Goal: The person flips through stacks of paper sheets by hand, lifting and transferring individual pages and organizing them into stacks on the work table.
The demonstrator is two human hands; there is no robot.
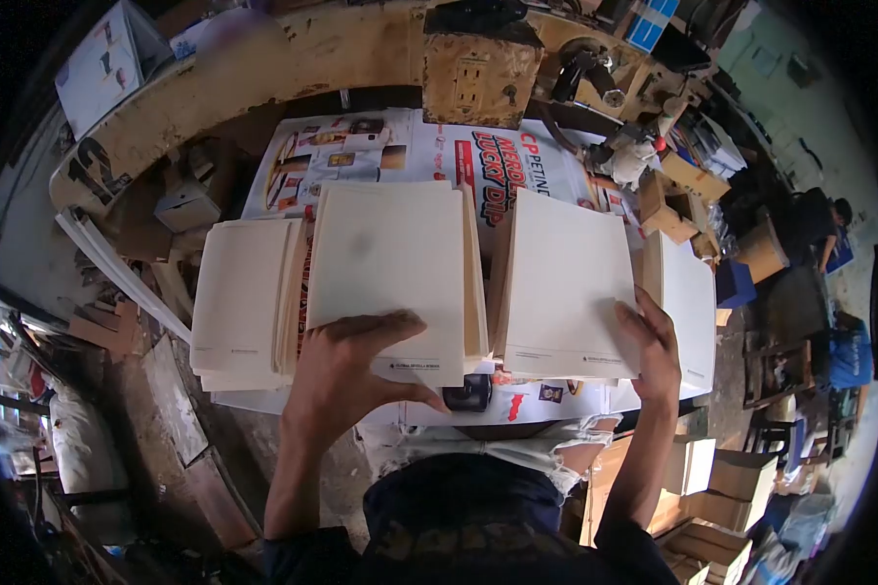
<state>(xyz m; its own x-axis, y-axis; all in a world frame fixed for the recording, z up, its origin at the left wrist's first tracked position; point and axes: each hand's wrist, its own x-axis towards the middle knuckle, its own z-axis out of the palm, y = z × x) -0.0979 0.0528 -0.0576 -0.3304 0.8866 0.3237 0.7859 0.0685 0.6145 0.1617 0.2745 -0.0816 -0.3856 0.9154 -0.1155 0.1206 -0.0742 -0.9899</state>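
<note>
Four stacks of off-white printed sheets lie side by side on a table covered with a printed poster [337, 151]. My left hand [346, 375] is at the lower left corner of the second stack [385, 263], its fingers spread over the top sheet and the thumb below the near edge. On the third stack [566, 283], my right hand [654, 341] rests at the right edge, fingers apart and touching the paper. The leftmost stack [244, 297] and the rightmost stack [686, 312] are touched by neither hand.
Behind the table stands a worn metal machine [481, 78] with a curved beam [332, 54]. Open cardboard boxes [722, 502] sit at the lower right. A person in blue [849, 351] is at the far right. Long white strips [122, 278] lean at the left.
</note>
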